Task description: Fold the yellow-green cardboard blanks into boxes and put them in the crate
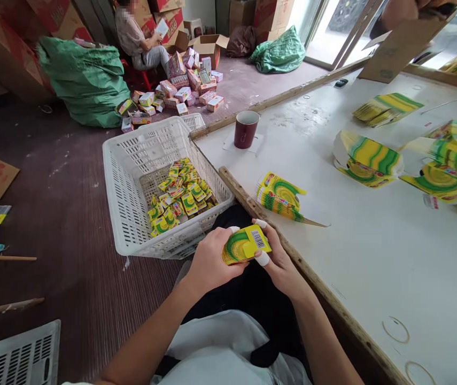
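Note:
Above my lap I hold a small yellow and green carton (236, 247) with a barcode on one flap. My left hand (214, 259) is closed around its left side. The fingers of my right hand (278, 262) grip its right end near the barcode flap; white coverings sit on several fingertips of both hands. Just beyond my hands, on the white table (356, 235), lies a fanned stack of flat yellow and green cartons (279, 195). To the left stands a white plastic basket (126, 176), with many small yellow cartons (188, 203) heaped inside.
A maroon cup (246, 130) stands near the table's wooden edge. More carton stacks (372, 158) lie on the right of the table. Across the floor are a green sack (84, 80), a pile of pink boxes (188, 83) and a seated person (136, 35). A crate (20, 347) is at lower left.

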The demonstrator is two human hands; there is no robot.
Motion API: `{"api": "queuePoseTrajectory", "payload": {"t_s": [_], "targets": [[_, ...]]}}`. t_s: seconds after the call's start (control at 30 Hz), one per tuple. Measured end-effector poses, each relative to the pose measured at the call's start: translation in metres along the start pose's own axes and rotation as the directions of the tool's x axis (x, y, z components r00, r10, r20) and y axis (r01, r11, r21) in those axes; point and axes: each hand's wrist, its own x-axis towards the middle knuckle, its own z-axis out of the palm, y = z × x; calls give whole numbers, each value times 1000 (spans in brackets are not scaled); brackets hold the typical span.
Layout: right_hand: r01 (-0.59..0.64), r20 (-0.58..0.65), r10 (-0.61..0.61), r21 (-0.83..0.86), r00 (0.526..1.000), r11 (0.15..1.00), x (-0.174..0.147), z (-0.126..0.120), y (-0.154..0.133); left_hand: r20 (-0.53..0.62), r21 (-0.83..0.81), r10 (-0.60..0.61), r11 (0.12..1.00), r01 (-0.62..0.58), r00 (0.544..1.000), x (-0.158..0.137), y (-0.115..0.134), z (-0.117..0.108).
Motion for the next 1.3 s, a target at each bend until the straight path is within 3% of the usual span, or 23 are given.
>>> {"api": "queuePoseTrajectory", "payload": {"t_s": [0.23,0.33,0.57,0.8,1.0,1.1,1.2,1.23,1.27,1.3], "targets": [[-61,-40,61,7,997,998,-1,-1,-6,-45,30,-32,999,33,998,-3,5,13],[-65,-123,58,-56,991,996,-2,2,-5,-57,73,2,997,2,998,-4,3,13],[-40,-345,4,-98,939,994,0,19,-7,-200,140,94,988,-66,975,-8,5,18],[-139,-458,48,-168,888,976,4,21,-8,-211,179,160,976,-123,964,-9,6,19],[-24,-371,27,12,928,1000,11,26,-12,-204,150,125,984,-95,971,-8,5,21],[5,-349,2,20,937,1000,17,28,-14,-197,127,111,988,-87,974,-6,0,21],[30,-262,-37,-30,964,999,27,16,-13,-215,110,72,993,-50,974,0,-16,8],[39,-284,-61,-82,957,996,31,7,-12,-256,125,50,992,-18,965,3,-24,0],[37,-346,-91,-159,934,987,35,-5,-11,-323,152,23,988,28,946,6,-34,-8],[3,-455,-129,-268,881,963,39,-18,-10,-422,195,-5,976,96,906,8,-43,-18]]}}
